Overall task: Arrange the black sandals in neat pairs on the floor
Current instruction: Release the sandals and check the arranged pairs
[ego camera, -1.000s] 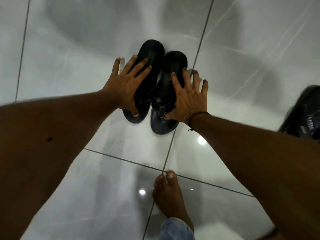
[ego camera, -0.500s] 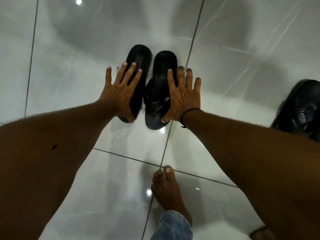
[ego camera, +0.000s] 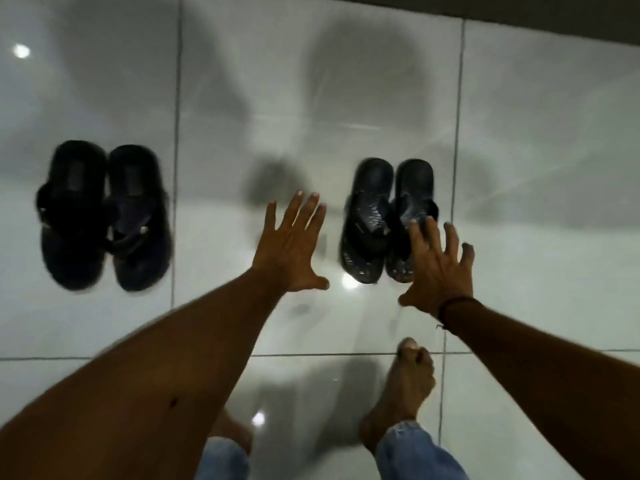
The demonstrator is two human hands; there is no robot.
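Note:
Two pairs of black sandals lie on the glossy white tiled floor. One pair (ego camera: pixel 104 216) sits at the left, its two sandals side by side and touching. The second pair (ego camera: pixel 384 216) sits right of centre, also side by side. My left hand (ego camera: pixel 291 247) hovers open with fingers spread, left of the second pair and apart from it. My right hand (ego camera: pixel 440 268) is open too, its fingertips over the near right edge of that pair; whether they touch it is unclear.
My bare feet (ego camera: pixel 401 393) and blue jean cuffs (ego camera: pixel 412 448) stand on the tiles at the bottom. A dark band (ego camera: pixel 519 8) runs along the top edge of the floor. Grey grout lines cross the tiles.
Both hands have lifted off the first pair, which now lies at the left. The view has swung right, and the hands now reach around the second pair.

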